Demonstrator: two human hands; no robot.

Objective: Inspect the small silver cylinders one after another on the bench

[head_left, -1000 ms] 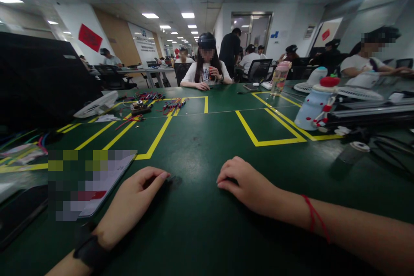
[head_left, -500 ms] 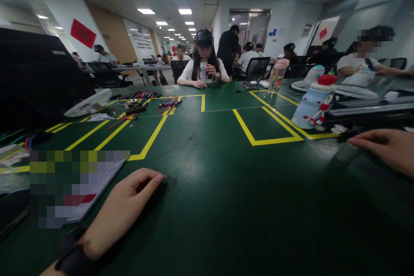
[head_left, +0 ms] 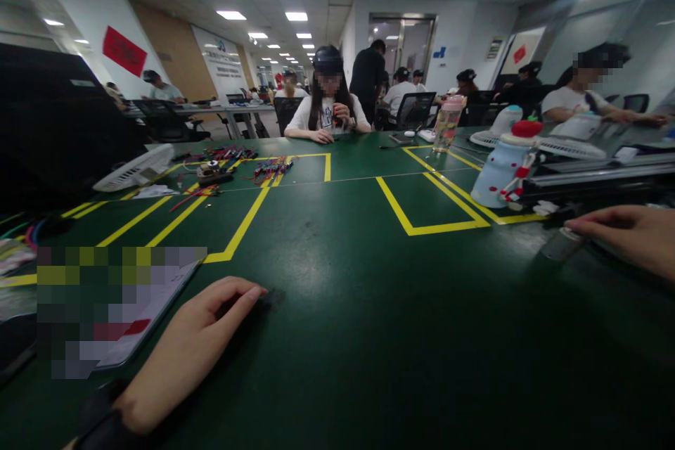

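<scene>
– So, left to right, what could be going wrong?
– The bare left hand is showing its fingertips together, visibly holding nothing; rightward, I'd guess the small grey cylindrical container could be tipping if the bare right hand is pushing off-centre
– Where is it sitting?
– Seemingly on the dark green table, just left of the right fingertips, which are touching its top; clamping or not, I can't tell

two bare hands at 8 and 3 o'clock, one small canister, 3, two bottles, 2 and 3, two red posters from here, 10 and 2
</scene>
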